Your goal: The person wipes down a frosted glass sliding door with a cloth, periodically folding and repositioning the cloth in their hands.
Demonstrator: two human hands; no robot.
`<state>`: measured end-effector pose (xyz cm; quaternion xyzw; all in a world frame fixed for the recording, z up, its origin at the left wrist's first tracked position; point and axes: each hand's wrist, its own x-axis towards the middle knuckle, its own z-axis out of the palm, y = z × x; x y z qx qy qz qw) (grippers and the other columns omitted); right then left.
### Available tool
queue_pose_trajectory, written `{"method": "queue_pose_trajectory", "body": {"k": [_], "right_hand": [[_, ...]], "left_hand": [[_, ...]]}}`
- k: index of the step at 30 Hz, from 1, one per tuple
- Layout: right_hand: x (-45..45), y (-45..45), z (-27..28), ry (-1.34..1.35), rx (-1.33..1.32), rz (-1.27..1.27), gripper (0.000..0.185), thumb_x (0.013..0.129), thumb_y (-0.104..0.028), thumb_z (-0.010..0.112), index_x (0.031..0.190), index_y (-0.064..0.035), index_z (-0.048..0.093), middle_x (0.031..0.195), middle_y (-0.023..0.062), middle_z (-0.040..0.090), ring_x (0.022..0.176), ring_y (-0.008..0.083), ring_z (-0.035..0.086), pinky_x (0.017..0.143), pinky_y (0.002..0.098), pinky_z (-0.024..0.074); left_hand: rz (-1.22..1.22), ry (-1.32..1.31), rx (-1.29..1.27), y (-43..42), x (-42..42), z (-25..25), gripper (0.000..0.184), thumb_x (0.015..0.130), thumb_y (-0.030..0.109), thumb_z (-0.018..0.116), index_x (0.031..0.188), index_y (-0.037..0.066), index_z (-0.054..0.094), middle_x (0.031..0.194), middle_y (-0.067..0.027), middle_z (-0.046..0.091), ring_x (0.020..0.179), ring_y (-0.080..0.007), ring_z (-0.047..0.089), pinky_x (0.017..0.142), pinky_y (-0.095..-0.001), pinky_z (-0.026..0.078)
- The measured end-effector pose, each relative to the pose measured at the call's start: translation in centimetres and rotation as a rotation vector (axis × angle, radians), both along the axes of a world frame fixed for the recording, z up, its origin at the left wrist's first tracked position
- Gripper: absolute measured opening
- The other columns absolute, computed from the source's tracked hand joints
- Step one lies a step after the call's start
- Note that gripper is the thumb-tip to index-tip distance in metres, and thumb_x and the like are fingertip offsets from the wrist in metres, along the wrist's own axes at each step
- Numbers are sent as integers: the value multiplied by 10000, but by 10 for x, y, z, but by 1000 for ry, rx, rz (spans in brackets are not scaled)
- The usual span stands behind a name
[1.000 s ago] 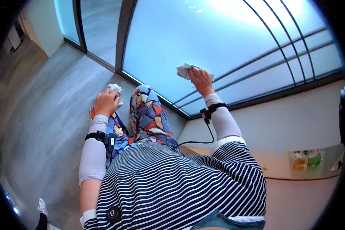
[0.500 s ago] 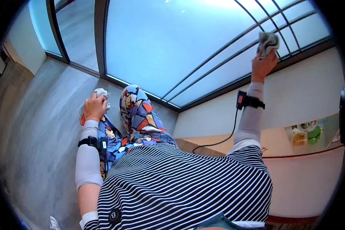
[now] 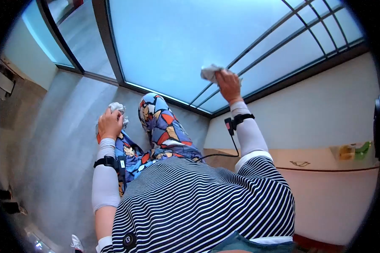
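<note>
My right hand point(image 3: 229, 86) is closed on a pale grey cloth point(image 3: 210, 73), which lies against the frosted glass panel point(image 3: 169, 42) near its dark crossing bars. Part of that cloth is hidden under my fingers. Lower and to the left, my left hand point(image 3: 110, 124) grips a second whitish cloth point(image 3: 117, 108), crumpled, above my knee in patterned trousers point(image 3: 162, 122). Both forearms wear light sleeves with black straps and small devices.
Dark frame bars point(image 3: 107, 38) edge the glass, with an opening to its left. A white wall point(image 3: 308, 101) and a cabinet drawer point(image 3: 299, 160) stand at the right. Another person's shoe point(image 3: 76, 242) shows at the bottom left on the grey floor point(image 3: 67, 156).
My right hand went out right across the glass with its cloth, then came back left and down toward the middle. The left hand keeps its cloth near my knee. The view has shifted.
</note>
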<state>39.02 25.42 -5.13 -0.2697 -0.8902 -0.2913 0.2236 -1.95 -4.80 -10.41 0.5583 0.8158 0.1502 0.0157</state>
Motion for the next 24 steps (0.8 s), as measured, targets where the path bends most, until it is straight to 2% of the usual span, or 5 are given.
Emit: {"method": "queue_pose_trajectory", "body": {"k": [6,14,16,19,24], "right_hand": [[90,-21,-74,200,-344,-331,381,736,-5,635,1097,-120,604,1153,93,580,1130,308,535,940,447,434],[100,3,110,520,259,-331,523,722,-113,691,1196,16,513,1180,232,503,1182,424,451,1045,549,326],[90,8,182,475,291,-458,470,799,-213,651,1185,22,524,1203,231,528,1141,400,469,941,517,373],[97,59,252,462,763,-297,220,791,-194,626,911,-10,644,875,160,680,776,307,606,727,446,433],[76,57,216,457,626,-268,168,780,-191,631,823,-29,646,823,123,711,547,267,627,521,369,456]], "left_hand": [[-1,-11,-1,2,3,4,135,817,294,689,840,162,666,956,-106,604,878,-323,614,754,-444,479],[-67,12,27,5,-2,-10,132,836,299,659,864,170,665,949,-102,603,875,-312,620,764,-450,469],[-52,52,13,2,0,-12,143,853,307,629,890,174,670,990,-113,619,883,-321,630,768,-451,475],[-57,55,7,0,-4,-25,154,853,315,628,891,171,671,977,-118,623,862,-336,630,758,-453,489],[-50,64,-9,2,-2,-18,152,845,339,655,873,191,675,942,-89,618,877,-318,626,740,-445,486]]}}
